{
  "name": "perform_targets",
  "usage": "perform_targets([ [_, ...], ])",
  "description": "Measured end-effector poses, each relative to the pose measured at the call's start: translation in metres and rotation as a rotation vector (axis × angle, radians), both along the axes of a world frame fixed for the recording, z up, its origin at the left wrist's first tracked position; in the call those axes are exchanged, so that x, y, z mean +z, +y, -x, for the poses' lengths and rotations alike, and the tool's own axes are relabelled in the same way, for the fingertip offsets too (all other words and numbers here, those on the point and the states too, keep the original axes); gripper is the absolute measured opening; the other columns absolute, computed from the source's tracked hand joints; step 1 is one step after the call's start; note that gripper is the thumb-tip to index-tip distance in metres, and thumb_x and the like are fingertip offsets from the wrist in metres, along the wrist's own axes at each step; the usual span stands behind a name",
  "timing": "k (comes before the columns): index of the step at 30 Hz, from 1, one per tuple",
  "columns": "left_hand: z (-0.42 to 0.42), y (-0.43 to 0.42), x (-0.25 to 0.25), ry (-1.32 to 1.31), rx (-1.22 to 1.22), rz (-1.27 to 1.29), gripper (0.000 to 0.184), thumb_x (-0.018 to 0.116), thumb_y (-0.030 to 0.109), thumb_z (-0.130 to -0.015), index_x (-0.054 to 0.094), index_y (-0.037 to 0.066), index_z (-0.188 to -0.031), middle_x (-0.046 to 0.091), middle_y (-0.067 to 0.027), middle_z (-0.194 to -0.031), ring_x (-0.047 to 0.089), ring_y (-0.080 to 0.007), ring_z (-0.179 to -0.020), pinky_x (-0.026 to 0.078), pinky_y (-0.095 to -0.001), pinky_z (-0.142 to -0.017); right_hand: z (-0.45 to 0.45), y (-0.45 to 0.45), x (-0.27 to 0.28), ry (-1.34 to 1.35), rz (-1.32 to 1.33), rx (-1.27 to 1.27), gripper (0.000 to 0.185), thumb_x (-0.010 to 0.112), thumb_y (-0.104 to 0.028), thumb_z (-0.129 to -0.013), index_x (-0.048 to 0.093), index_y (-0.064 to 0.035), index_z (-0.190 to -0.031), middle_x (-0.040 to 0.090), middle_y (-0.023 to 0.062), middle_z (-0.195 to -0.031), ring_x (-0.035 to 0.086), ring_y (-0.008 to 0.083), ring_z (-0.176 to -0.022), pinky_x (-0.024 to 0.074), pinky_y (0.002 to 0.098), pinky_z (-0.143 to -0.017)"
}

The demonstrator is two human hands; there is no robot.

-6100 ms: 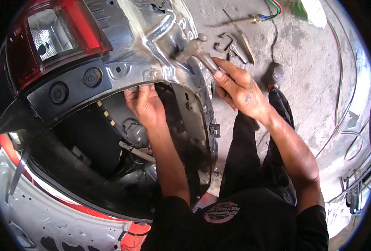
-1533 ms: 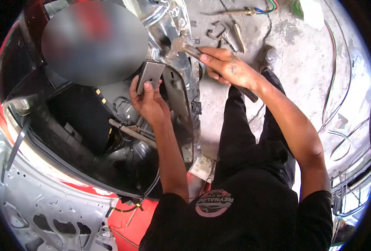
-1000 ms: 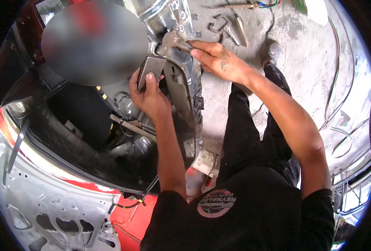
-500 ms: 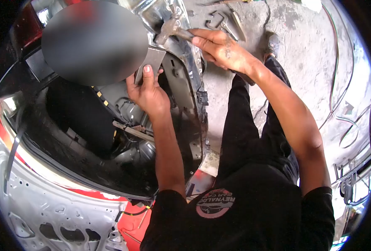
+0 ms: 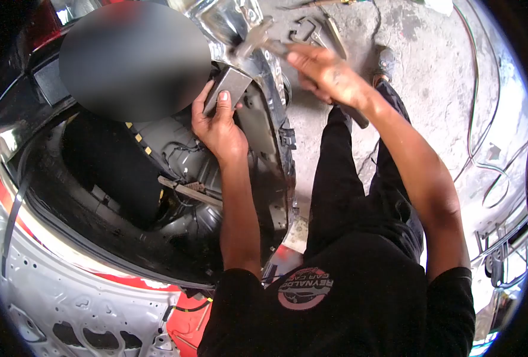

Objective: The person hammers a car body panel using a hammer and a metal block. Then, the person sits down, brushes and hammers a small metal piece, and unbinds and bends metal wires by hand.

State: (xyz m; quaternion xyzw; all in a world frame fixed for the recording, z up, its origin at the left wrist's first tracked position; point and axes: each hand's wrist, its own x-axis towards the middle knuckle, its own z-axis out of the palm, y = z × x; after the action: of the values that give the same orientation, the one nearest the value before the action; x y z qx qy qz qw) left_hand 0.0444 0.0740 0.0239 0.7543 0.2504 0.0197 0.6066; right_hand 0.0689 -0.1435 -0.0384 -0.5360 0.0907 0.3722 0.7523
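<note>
The black shirt point(image 5: 359, 297) and black trousers point(image 5: 335, 184) occupy the near area. The left hand point(image 5: 223, 135) is closed around the lower part of a grey metal block point(image 5: 234, 82), thumb flat on its face; the block is tilted, its upper end near the rim of the car's trunk opening point(image 5: 106, 172). The right hand point(image 5: 328, 74) is closed around the handle of a hammer point(image 5: 255, 40), whose butt projects below the palm. Both are slightly blurred. The hammer head is at the bare metal panel point(image 5: 216, 21), above the block; contact cannot be determined. A thin strip point(image 5: 192, 193) lies inside the opening, left of the left forearm. Beyond the panel, a clamp point(image 5: 315, 35) rests on the concrete floor point(image 5: 419, 77), and hoses point(image 5: 474, 95) run along the right side.
</note>
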Motion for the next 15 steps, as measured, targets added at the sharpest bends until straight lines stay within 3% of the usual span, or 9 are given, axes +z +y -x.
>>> perform_targets([
  [5,-0.002,0.002,0.0,0.007,-0.019,0.014,0.032,0.069,0.006,-0.089,0.059,-0.002,-0.119,0.067,-0.0115,-0.103,0.065,-0.0202,-0.088,0.052,-0.032,-0.068,-0.003,0.002,0.006,-0.009,0.054,0.072,0.05,0.047,-0.042,-0.101,0.052,-0.0079,-0.137,0.043,-0.0013,-0.061,0.041,0.0099,-0.053,0.0369,0.0295,-0.05],
  [10,0.0,0.002,-0.001,0.021,-0.014,0.015,0.031,0.069,0.006,-0.089,0.06,-0.001,-0.117,0.067,-0.0103,-0.102,0.064,-0.0188,-0.087,0.052,-0.0314,-0.067,0.009,0.004,-0.001,-0.113,0.169,0.082,0.049,0.046,-0.041,-0.101,0.053,-0.0078,-0.136,0.056,0.0075,-0.077,0.053,0.0153,-0.071,0.0438,0.0333,-0.063],
  [13,-0.003,0.002,-0.001,0.023,-0.012,0.007,0.03,0.068,0.005,-0.089,0.06,0.0,-0.118,0.067,-0.0102,-0.103,0.064,-0.0182,-0.087,0.052,-0.0313,-0.067,0.014,0.001,-0.006,-0.046,0.107,0.086,0.042,0.043,-0.038,-0.103,0.054,-0.0045,-0.125,0.055,0.011,-0.081,0.051,0.0159,-0.07,0.0418,0.0331,-0.061],
  [14,-0.003,0.002,-0.001,0.025,-0.013,0.01,0.03,0.068,0.004,-0.089,0.06,0.0,-0.118,0.067,-0.0101,-0.103,0.064,-0.018,-0.087,0.052,-0.0313,-0.067,0.036,0.016,-0.032,-0.08,0.063,-0.024,0.037,0.043,-0.037,-0.103,0.054,-0.0037,-0.116,0.049,0.006,-0.069,0.044,0.0119,-0.055,0.0369,0.0302,-0.049],
  [15,-0.002,0.002,0.0,0.029,-0.014,0.011,0.03,0.067,0.004,-0.09,0.06,0.0,-0.118,0.067,-0.0101,-0.103,0.063,-0.0178,-0.087,0.052,-0.0313,-0.067,0.034,0.016,-0.022,-0.085,0.08,-0.014,0.036,0.042,-0.037,-0.104,0.054,-0.0035,-0.113,0.047,0.0042,-0.065,0.042,0.0108,-0.05,0.0353,0.0293,-0.045],
])
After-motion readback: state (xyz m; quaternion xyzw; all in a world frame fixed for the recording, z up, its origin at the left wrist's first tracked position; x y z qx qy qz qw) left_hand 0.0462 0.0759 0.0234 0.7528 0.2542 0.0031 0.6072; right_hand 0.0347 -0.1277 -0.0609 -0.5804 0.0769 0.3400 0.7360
